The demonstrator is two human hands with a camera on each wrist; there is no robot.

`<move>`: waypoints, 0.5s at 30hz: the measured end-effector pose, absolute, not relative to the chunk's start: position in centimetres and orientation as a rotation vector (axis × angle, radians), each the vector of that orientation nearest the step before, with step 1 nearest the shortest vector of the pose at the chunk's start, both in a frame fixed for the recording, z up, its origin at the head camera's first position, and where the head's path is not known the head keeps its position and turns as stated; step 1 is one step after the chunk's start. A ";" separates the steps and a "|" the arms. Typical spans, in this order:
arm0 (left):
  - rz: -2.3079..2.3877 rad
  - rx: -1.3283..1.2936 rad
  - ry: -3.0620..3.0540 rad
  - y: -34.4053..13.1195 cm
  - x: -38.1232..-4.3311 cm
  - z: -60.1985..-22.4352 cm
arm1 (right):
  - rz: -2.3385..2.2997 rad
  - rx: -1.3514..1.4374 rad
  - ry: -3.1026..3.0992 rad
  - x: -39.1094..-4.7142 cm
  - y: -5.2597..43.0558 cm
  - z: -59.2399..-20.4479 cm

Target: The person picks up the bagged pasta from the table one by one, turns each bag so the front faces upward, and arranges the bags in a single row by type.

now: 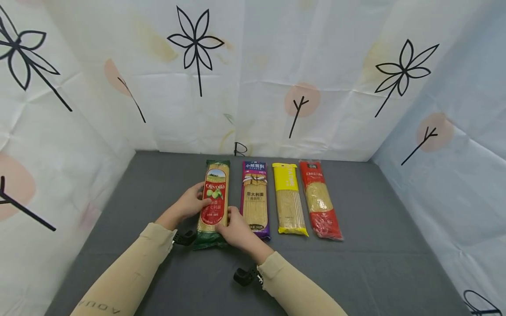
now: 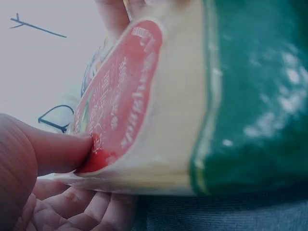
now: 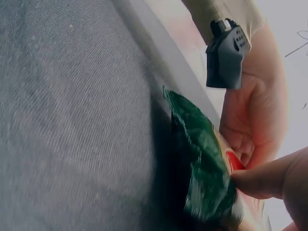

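Note:
Both hands hold a pack of spaghetti point(image 1: 214, 219) with a red Olivoilà label and green ends, the leftmost pack in the head view. My left hand point(image 1: 190, 202) grips its left edge, thumb on the label and fingers beneath, as the left wrist view shows. On the lower right edge, my right hand point(image 1: 238, 229) pinches it, thumb on top. In the right wrist view the green end point(image 3: 204, 159) stands a little above the cloth, with a shadow under it. The right hand's fingers under the pack are mostly hidden.
To the right lie a purple pasta pack point(image 1: 254, 202), close beside my right hand, a yellow pack point(image 1: 290, 202) and a red pack point(image 1: 321, 202), slightly tilted. Grey cloth point(image 1: 379, 281) covers the table. Patterned white curtains point(image 1: 261, 52) hang behind and at both sides.

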State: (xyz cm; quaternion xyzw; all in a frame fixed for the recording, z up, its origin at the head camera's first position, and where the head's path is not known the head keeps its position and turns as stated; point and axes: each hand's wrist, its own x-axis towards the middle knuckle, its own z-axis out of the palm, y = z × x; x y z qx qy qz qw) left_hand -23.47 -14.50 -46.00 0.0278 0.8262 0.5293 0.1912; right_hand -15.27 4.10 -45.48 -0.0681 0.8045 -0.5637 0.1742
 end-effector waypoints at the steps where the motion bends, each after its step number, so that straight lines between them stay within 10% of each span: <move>1: 1.477 0.097 2.336 -14.5 -23.4 -46.0 | -1.572 -0.211 2.309 -15.3 4.0 -45.4; 15: 1.187 0.281 2.599 -15.2 -21.5 -46.9 | -1.167 -0.303 2.607 -15.8 3.2 -45.2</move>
